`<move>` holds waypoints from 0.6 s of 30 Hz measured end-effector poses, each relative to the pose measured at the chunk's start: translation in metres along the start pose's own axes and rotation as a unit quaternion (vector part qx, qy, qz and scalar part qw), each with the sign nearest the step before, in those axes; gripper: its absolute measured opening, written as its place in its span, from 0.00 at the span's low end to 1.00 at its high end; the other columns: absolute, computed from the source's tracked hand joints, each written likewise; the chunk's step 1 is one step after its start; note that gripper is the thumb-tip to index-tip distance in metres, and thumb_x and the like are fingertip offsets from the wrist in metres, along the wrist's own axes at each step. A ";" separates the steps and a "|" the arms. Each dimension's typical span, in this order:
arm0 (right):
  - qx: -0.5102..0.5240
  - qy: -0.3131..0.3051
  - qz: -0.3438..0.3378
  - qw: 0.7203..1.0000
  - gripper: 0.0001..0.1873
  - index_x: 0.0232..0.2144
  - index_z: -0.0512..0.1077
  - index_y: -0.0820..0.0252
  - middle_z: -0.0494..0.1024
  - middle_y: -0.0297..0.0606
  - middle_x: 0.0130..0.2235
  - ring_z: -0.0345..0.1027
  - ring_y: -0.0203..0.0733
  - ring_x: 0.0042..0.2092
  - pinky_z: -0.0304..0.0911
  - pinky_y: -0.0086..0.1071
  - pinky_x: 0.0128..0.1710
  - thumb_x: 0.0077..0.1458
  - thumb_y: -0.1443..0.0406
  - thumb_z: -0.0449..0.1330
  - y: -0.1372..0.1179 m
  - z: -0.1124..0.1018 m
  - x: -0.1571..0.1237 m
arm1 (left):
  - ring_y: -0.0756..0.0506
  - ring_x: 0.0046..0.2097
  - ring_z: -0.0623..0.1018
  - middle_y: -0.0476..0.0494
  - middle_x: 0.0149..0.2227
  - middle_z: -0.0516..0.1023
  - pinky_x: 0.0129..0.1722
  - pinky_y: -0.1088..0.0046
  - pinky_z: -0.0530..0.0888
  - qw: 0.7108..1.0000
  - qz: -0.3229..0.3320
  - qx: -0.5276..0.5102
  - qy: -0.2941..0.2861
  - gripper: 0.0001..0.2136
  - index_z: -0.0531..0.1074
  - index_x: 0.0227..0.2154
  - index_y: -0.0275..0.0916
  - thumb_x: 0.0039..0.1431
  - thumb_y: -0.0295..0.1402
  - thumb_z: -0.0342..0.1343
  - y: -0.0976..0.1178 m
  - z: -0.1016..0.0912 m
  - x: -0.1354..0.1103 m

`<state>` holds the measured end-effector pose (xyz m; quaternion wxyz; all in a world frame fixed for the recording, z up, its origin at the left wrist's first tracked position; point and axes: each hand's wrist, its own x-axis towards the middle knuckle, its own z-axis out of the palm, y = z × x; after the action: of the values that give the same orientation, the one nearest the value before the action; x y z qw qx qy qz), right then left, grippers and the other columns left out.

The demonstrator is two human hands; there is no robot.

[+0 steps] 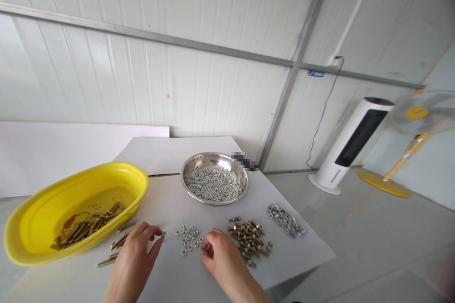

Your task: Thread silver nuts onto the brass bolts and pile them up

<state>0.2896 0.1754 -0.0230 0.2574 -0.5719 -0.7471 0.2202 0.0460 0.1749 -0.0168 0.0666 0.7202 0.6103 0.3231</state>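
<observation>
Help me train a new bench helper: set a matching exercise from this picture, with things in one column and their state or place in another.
Things:
1. steel bowl
2. yellow plastic tub
3. left hand
4. pile of gold-coloured bolts

States and places:
A. pinching a nut at the fingertips
B. lying on the table just beyond the right hand
C. heaped with silver nuts
D. holding a bunch of long gold-coloured bolts

Pairs: 1-C, 2-D, 3-A, 4-B
</observation>
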 end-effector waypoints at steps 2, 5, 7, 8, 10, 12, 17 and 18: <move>0.017 0.000 -0.001 1.000 0.12 0.31 0.79 0.59 0.78 0.35 0.31 0.73 0.37 0.31 0.64 0.25 0.34 0.44 0.76 0.62 -0.003 -0.002 -0.001 | 0.43 0.30 0.77 0.45 0.29 0.76 0.33 0.68 0.73 0.998 -0.025 -0.054 0.013 0.11 0.77 0.32 0.41 0.57 0.42 0.56 0.009 0.002 0.000; 0.100 0.017 -0.002 0.995 0.13 0.34 0.79 0.60 0.79 0.35 0.32 0.74 0.37 0.30 0.66 0.24 0.32 0.46 0.76 0.61 -0.008 -0.003 0.000 | 0.44 0.29 0.78 0.47 0.27 0.79 0.30 0.71 0.74 0.982 -0.100 -0.159 -0.007 0.13 0.77 0.32 0.40 0.57 0.45 0.57 0.023 0.006 0.001; 0.174 0.030 0.007 0.984 0.13 0.34 0.79 0.61 0.80 0.36 0.32 0.74 0.38 0.31 0.67 0.24 0.31 0.46 0.76 0.61 -0.010 -0.002 0.001 | 0.43 0.30 0.79 0.47 0.27 0.80 0.30 0.73 0.74 0.969 -0.126 -0.212 -0.027 0.14 0.77 0.30 0.39 0.58 0.45 0.55 0.032 0.009 0.001; 0.198 0.034 0.012 0.980 0.13 0.34 0.79 0.62 0.80 0.37 0.32 0.75 0.39 0.32 0.67 0.25 0.31 0.46 0.75 0.61 -0.011 -0.001 0.002 | 0.44 0.29 0.79 0.48 0.26 0.80 0.29 0.73 0.73 0.968 -0.130 -0.214 -0.030 0.14 0.76 0.29 0.40 0.57 0.45 0.55 0.036 0.011 0.001; 0.206 0.040 0.019 0.978 0.13 0.35 0.80 0.62 0.81 0.37 0.33 0.75 0.39 0.32 0.67 0.25 0.32 0.46 0.75 0.60 -0.010 0.002 0.003 | 0.44 0.28 0.79 0.48 0.25 0.80 0.29 0.73 0.72 0.972 -0.120 -0.200 -0.040 0.11 0.76 0.28 0.40 0.57 0.42 0.56 0.041 0.016 0.001; 0.193 0.045 0.020 0.980 0.14 0.34 0.80 0.62 0.81 0.37 0.32 0.75 0.39 0.31 0.67 0.26 0.32 0.45 0.76 0.60 -0.007 0.004 0.002 | 0.44 0.26 0.78 0.49 0.23 0.79 0.27 0.74 0.71 0.976 -0.102 -0.183 -0.059 0.09 0.76 0.26 0.40 0.56 0.38 0.56 0.044 0.022 -0.001; 0.166 0.062 0.013 0.984 0.15 0.34 0.80 0.61 0.80 0.37 0.33 0.74 0.40 0.32 0.67 0.27 0.35 0.45 0.77 0.59 -0.002 0.001 0.001 | 0.44 0.28 0.76 0.48 0.26 0.77 0.29 0.73 0.70 0.986 -0.029 -0.119 -0.109 0.03 0.74 0.29 0.40 0.50 0.32 0.60 0.056 0.037 -0.011; 0.159 0.065 0.011 0.985 0.15 0.34 0.80 0.60 0.79 0.37 0.34 0.74 0.40 0.32 0.67 0.27 0.35 0.45 0.77 0.59 -0.002 -0.001 0.001 | 0.44 0.29 0.76 0.47 0.28 0.78 0.30 0.73 0.70 0.985 -0.014 -0.111 -0.129 0.04 0.74 0.30 0.40 0.49 0.29 0.60 0.061 0.039 -0.014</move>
<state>0.2889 0.1758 -0.0210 0.3908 -0.5450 -0.6778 0.3013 0.1177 0.1591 -0.0231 0.2292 0.7352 0.5672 0.2920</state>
